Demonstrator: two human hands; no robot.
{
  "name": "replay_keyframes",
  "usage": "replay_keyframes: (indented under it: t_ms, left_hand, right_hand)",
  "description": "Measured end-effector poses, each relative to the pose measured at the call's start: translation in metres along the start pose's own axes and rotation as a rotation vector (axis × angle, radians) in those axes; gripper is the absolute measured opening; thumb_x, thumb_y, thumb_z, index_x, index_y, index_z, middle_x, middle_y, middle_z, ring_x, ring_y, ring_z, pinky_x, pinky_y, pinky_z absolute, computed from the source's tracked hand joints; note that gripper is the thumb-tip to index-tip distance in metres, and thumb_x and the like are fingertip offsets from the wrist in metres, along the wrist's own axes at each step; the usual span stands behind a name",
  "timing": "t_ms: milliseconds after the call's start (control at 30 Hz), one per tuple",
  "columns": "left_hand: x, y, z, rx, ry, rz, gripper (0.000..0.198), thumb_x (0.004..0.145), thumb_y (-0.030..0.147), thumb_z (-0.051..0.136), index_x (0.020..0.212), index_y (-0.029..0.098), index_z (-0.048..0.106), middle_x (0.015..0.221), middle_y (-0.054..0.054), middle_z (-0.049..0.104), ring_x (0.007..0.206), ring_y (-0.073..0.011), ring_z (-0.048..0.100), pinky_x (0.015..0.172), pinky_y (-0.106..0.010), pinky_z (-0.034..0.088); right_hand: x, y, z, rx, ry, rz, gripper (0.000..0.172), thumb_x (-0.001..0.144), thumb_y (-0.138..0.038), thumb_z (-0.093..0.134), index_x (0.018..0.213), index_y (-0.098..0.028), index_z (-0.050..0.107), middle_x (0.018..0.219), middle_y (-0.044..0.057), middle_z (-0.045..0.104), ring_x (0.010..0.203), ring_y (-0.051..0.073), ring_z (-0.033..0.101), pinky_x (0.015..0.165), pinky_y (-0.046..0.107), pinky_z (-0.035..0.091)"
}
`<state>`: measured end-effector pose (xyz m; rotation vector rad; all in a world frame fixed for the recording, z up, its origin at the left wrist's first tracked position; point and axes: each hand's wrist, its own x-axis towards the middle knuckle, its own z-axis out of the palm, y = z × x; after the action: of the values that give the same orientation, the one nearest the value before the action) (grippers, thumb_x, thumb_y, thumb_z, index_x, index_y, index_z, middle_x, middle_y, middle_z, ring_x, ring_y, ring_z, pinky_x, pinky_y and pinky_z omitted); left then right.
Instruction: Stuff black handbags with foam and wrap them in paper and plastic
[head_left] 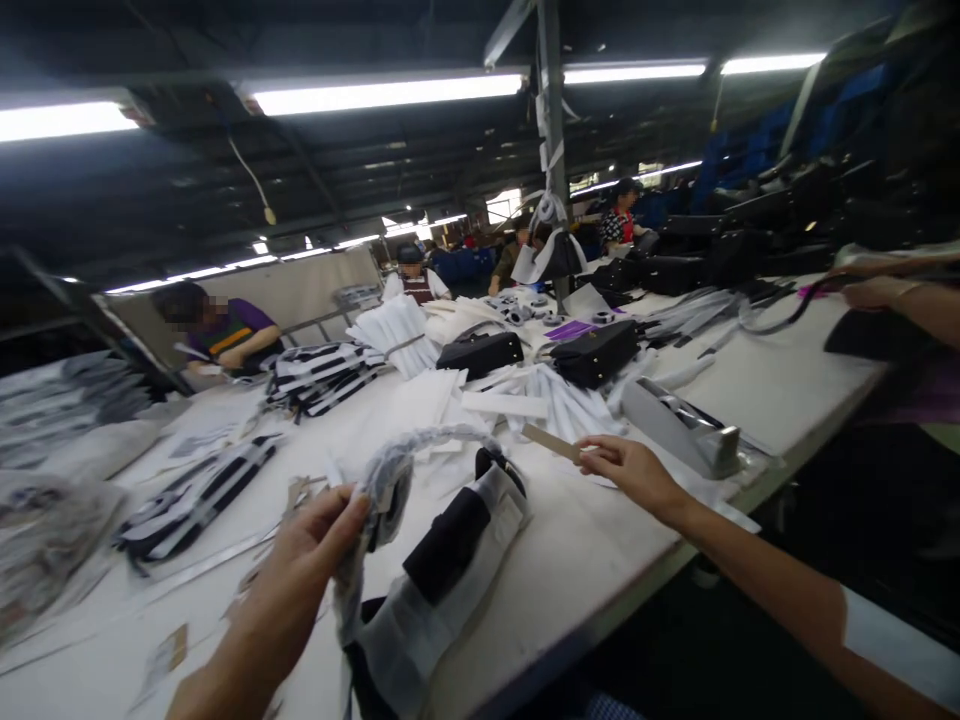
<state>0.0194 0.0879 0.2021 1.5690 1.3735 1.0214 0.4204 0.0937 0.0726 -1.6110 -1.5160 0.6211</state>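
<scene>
My left hand is closed, thumb against fingers, on the plastic-wrapped handle of a black bag. The handle arches up above the bag, which has translucent wrapping around part of it and stands near the table's front edge. A flat tan strip, perhaps card or tape, is pinched by one end in my right hand. It points left, a little above the table and just right of the handle's far end. My left palm faces away, so some of its fingers are hidden.
A grey tape dispenser stands right of my right hand. Behind lie white strips and black bags. Striped bundles lie left. A person works at far left; another person's hand holds a dark strap at right.
</scene>
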Motion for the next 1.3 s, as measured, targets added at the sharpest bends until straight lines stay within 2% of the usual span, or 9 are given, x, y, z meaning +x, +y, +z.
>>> replay_keyframes:
  t_ms: [67,133,300,567,733,900,1000,1133,1300]
  left_hand:
    - [-0.002,0.005,0.003,-0.030,-0.025,-0.018,0.051,0.074,0.069,0.066,0.094,0.022,0.070,0.076,0.000,0.066,0.075,-0.0177,0.056,0.065,-0.024,0.043]
    - [-0.003,0.008,0.004,-0.048,-0.044,-0.029,0.052,0.074,0.070,0.065,0.089,0.021,0.069,0.077,0.000,0.065,0.074,-0.0179,0.055,0.066,-0.025,0.042]
    - [-0.005,0.009,0.007,-0.104,-0.024,-0.027,0.048,0.076,0.066,0.066,0.085,0.019,0.065,0.074,0.001,0.061,0.071,-0.0154,0.053,0.065,-0.024,0.041]
    - [-0.007,0.011,0.009,-0.125,-0.016,0.005,0.049,0.074,0.066,0.069,0.088,0.018,0.071,0.073,-0.002,0.066,0.066,-0.0153,0.057,0.063,-0.025,0.043]
    - [-0.007,0.011,0.004,-0.084,-0.011,0.006,0.049,0.073,0.065,0.070,0.091,0.019,0.073,0.076,-0.003,0.068,0.072,-0.0175,0.058,0.065,-0.026,0.045]
    - [-0.008,0.011,-0.002,-0.080,-0.037,-0.021,0.047,0.074,0.062,0.071,0.097,0.021,0.073,0.084,-0.003,0.069,0.084,-0.0204,0.061,0.072,-0.027,0.047]
    - [-0.008,0.013,-0.003,-0.076,-0.051,-0.009,0.044,0.074,0.059,0.071,0.093,0.020,0.075,0.105,-0.008,0.070,0.105,-0.0271,0.062,0.087,-0.033,0.049]
    - [-0.008,0.016,-0.002,-0.073,-0.067,0.005,0.036,0.074,0.056,0.073,0.082,0.020,0.075,0.150,-0.008,0.048,0.139,-0.0321,0.041,0.111,-0.037,0.038]
    - [-0.010,0.017,0.002,0.014,-0.077,0.028,0.037,0.077,0.056,0.071,0.089,0.022,0.075,0.158,-0.007,0.037,0.147,-0.0338,0.031,0.117,-0.045,0.031]
  right_hand:
    - [-0.012,-0.030,0.011,0.281,-0.076,0.066,0.052,0.084,-0.055,0.066,0.118,-0.016,0.070,0.090,0.009,0.076,0.087,0.023,0.072,0.077,0.032,0.054]
    - [-0.024,-0.056,0.022,0.468,-0.156,0.125,0.049,0.074,-0.055,0.077,0.104,-0.016,0.075,0.087,0.009,0.076,0.082,0.022,0.070,0.073,0.030,0.052]
    - [-0.043,-0.095,0.053,0.516,-0.297,0.146,0.044,0.072,-0.059,0.077,0.083,-0.016,0.073,0.075,0.007,0.072,0.066,0.017,0.062,0.055,0.025,0.041]
    - [-0.039,-0.132,0.094,0.566,-0.454,0.033,0.040,0.078,-0.057,0.071,0.085,-0.018,0.064,0.071,0.001,0.065,0.059,0.012,0.056,0.051,0.022,0.040]
    - [-0.030,-0.146,0.101,0.574,-0.416,0.001,0.043,0.078,-0.054,0.072,0.100,-0.018,0.069,0.079,0.003,0.070,0.065,0.013,0.061,0.056,0.024,0.047]
    - [-0.027,-0.146,0.103,0.532,-0.409,0.004,0.035,0.080,-0.050,0.070,0.092,-0.017,0.069,0.079,0.003,0.070,0.066,0.014,0.062,0.056,0.024,0.047]
    - [-0.028,-0.142,0.103,0.523,-0.400,-0.050,0.032,0.082,-0.049,0.069,0.091,-0.018,0.069,0.079,0.003,0.071,0.065,0.014,0.062,0.056,0.024,0.045]
    - [-0.029,-0.141,0.102,0.490,-0.371,-0.135,0.027,0.083,-0.046,0.070,0.089,-0.019,0.071,0.079,0.003,0.072,0.069,0.016,0.062,0.061,0.025,0.046]
    - [-0.031,-0.154,0.109,0.487,-0.355,-0.147,0.029,0.084,-0.048,0.070,0.087,-0.020,0.071,0.079,0.002,0.071,0.067,0.015,0.061,0.058,0.024,0.044]
